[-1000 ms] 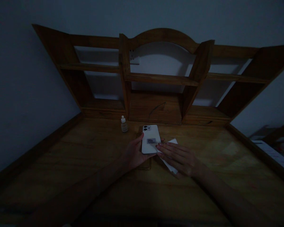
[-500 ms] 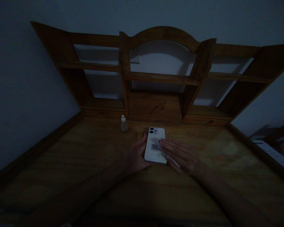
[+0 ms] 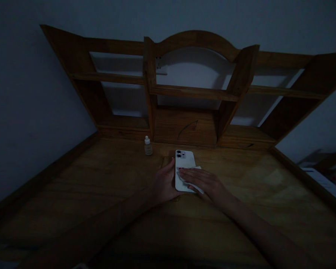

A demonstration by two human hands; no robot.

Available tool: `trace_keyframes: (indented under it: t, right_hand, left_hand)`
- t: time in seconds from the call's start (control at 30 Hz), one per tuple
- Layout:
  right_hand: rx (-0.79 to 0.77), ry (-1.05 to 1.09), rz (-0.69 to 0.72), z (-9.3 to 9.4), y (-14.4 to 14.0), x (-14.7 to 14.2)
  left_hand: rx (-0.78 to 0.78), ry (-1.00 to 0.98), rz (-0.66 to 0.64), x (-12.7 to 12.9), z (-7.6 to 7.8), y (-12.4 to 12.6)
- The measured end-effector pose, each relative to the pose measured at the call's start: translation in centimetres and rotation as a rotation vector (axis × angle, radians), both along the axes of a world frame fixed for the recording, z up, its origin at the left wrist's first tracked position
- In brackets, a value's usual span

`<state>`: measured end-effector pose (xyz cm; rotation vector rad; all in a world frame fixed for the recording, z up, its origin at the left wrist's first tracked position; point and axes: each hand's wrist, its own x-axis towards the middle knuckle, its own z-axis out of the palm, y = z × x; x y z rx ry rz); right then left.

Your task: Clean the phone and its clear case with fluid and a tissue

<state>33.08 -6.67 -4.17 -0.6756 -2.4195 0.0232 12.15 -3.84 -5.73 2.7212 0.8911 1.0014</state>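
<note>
I see the white phone [image 3: 184, 168] lying face down just right of the small bottle [image 3: 148, 146], long axis pointing away from me. My left hand [image 3: 164, 183] clasps its left edge — my right hand [image 3: 205, 181] lies flat, fingers extended, pressing a white cloth [image 3: 194, 183] across its back.

A phone [image 3: 184, 168] is lying camera-side up on the desk [image 3: 100, 194], with the left hand [image 3: 164, 185] sitting against its left edge and the right hand [image 3: 204, 181] lying across it on a cloth [image 3: 194, 185]. A small dropper bottle [image 3: 148, 146] is standing behind and to the left, just before the shelf unit [image 3: 190, 93] rising at the desk's back.
</note>
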Motion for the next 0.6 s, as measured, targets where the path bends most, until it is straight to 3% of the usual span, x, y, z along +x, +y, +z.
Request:
trace_keyframes:
  t: [0.2, 0.4, 0.5, 0.6]
  right_hand:
    - [-0.197, 0.059, -0.023, 0.7, -0.7, 0.1]
    - [-0.588, 0.361, 0.103, 0.6, -0.4, 0.5]
    - [-0.637, 0.403, 0.082, 0.4, 0.0, 0.4]
    - [-0.58, 0.373, 0.053, 0.3, -0.1, 0.0]
  left_hand:
    - [-0.016, -0.029, 0.105, -0.5, -0.1, 0.0]
    - [-0.069, -0.026, 0.139, -0.5, 0.6, -0.3]
    - [-0.051, 0.029, 0.132, -0.3, 1.0, -0.3]
    - [-0.006, 0.075, 0.089, -0.2, 1.1, -0.1]
